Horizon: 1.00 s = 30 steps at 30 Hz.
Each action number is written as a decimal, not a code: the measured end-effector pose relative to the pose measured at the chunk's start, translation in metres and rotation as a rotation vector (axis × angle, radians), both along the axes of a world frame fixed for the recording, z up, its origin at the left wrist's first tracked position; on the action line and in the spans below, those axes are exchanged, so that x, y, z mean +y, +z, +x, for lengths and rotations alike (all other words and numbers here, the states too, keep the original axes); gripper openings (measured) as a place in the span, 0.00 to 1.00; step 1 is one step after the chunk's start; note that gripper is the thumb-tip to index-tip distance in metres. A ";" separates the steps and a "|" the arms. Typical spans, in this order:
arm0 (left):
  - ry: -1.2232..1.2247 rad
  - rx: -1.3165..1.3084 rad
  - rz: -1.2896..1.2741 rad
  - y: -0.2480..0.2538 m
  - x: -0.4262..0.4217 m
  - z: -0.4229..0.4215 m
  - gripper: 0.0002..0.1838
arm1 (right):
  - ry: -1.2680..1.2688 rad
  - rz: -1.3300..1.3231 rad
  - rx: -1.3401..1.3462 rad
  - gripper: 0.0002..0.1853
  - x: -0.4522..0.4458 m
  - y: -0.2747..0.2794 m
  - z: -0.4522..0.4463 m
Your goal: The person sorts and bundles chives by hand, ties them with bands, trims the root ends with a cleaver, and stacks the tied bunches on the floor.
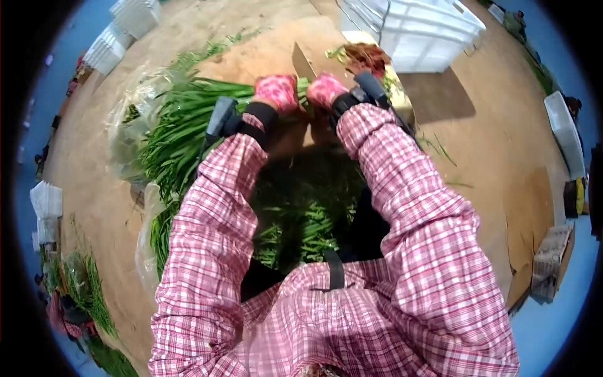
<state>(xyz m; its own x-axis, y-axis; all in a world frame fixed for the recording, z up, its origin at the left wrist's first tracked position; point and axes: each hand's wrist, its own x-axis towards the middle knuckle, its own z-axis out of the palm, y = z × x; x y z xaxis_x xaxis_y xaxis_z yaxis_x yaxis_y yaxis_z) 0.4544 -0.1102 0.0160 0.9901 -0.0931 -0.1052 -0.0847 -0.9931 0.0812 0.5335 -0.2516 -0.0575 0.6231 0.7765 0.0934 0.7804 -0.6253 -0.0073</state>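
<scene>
Brown ground [483, 201] underlies the whole scene; on it, beyond the hands, lies a tan board [270, 47], with a white crate [427, 41] to its right; the long green bundle [195, 119] lies left of centre, its leafy part beside and partly over clear plastic [119, 138]; loose greens [314, 229] show in the shade below the forearms; a heap of reddish strands [370, 60] sits at the board's right side; the gloved left hand [276, 91] is closed about the bundle near its narrow end; the gloved right hand [325, 90] is curled just beside that end, its fingers hidden, so that what it holds, if anything, cannot be told; smallest, a flat blade [301, 61] slants up between and just beyond the two hands, its support not visible.

Probable faults: a glove could be nicked, should either hand slip toward the blade; stalks could splay or slide out, should the left hand's grasp slacken, since the leafy length is unsupported by either hand.

Orientation: the bundle's long axis runs roughly crosswise; narrow end right, at the hands; leaf tips fanning left and toward the wearer.
</scene>
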 end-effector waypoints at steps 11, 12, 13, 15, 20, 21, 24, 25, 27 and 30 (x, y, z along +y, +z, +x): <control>-0.169 -0.078 -0.256 0.029 0.016 -0.031 0.34 | -0.227 0.175 -0.045 0.10 -0.080 0.026 0.060; -0.222 -0.161 -0.322 0.031 0.023 -0.037 0.38 | -0.121 0.159 -0.131 0.12 -0.078 0.011 0.075; -0.181 -0.144 -0.338 0.046 0.024 -0.047 0.39 | -0.068 -0.338 -0.732 0.12 -0.081 -0.071 0.139; -0.192 -0.240 -0.375 0.060 0.033 -0.056 0.40 | 0.111 0.330 -0.159 0.12 -0.079 -0.031 0.091; -0.077 -0.095 -0.599 0.079 0.033 -0.058 0.43 | 0.141 0.186 0.410 0.08 -0.109 0.042 -0.024; -0.120 -0.103 -0.581 0.067 0.042 -0.049 0.43 | -0.052 0.061 0.651 0.09 -0.117 0.092 -0.058; 0.000 0.176 -0.426 0.063 0.028 -0.033 0.48 | -0.182 0.204 0.654 0.14 -0.138 0.088 -0.067; -0.045 0.201 -0.444 0.049 0.027 -0.023 0.49 | -0.123 0.204 0.550 0.15 -0.142 0.077 -0.064; -0.172 0.114 -0.277 0.005 0.033 0.005 0.52 | -0.111 0.335 0.549 0.17 -0.141 0.065 -0.064; -0.032 0.410 -0.258 0.026 0.025 0.024 0.50 | -0.370 0.652 1.033 0.15 -0.120 0.072 -0.072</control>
